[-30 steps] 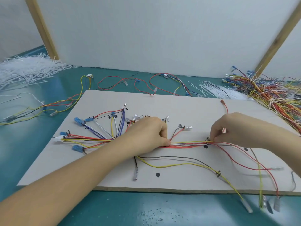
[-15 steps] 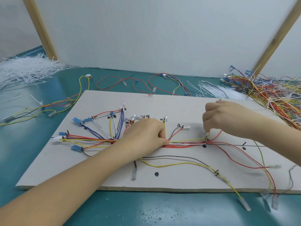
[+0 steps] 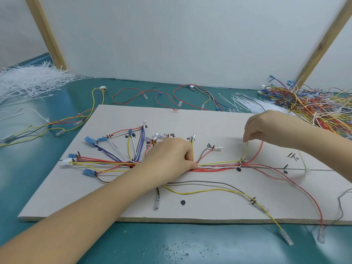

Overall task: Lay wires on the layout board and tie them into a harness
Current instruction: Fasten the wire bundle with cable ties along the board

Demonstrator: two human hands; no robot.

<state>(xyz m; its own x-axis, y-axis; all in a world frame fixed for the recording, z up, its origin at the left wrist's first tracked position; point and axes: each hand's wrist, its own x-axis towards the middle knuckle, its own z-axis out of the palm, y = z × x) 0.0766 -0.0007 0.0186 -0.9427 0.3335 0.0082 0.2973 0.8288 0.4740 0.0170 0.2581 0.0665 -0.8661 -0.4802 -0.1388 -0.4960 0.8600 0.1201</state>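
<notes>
Now lifted from the trunk line toward the upper right of the frame: right hand [image 3: 266, 128], fingertips pinching a thin yellow wire [image 3: 245, 151] and looped red wire [image 3: 258, 151], drawn up taut from the small guide pin [image 3: 242, 161]. Left hand [image 3: 171, 157], unmoved at centre, clamping the red-and-white wire bundle [image 3: 217, 167] flat against the pale grey layout board [image 3: 209, 119] on the teal surface [image 3: 171, 244]. Probably routing a branch; tying not begun.
</notes>
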